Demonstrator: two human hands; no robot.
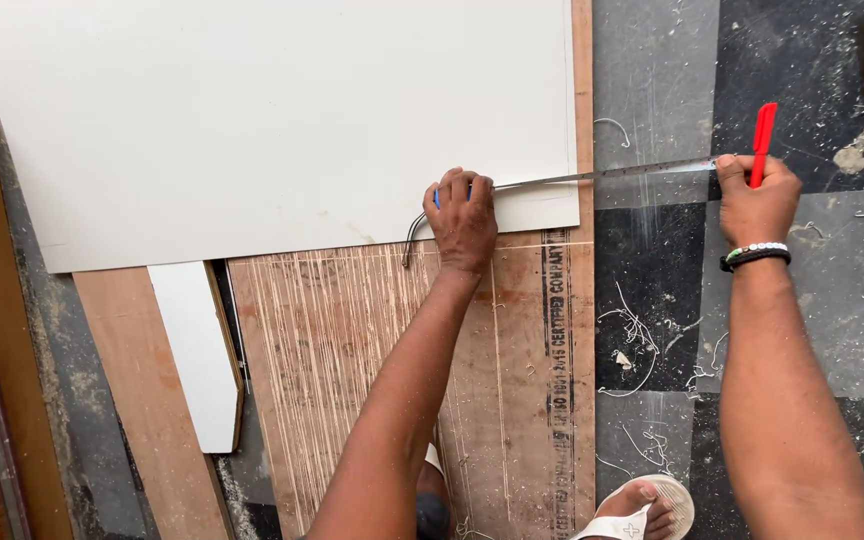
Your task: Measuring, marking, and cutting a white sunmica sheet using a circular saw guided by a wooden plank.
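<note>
We're looking straight down at the floor, and both of our hands are on a long steel ruler stretched across the near edge of a large white laminate sheet. Our left hand presses down on the ruler's left part, fingers curled over it, knuckles up — something small and blue peeks out between the fingers, too hidden to name. Just left of that hand a thin dark curved strip bends down off the sheet's edge. Our right hand, well apart from the left and off the boards entirely, pinches the ruler's far end over the dark floor tiles, and its fingers are closed around a red pen that stands up above the knuckles. A beaded bracelet rings that wrist.

The white sheet lies on a scored plywood board, its face streaked with pale saw lines. Beside that, to the left, lies a smaller white offcut with a clipped corner. Curly shavings litter the tiles, and a foot in a white sandal shows at the bottom edge.
</note>
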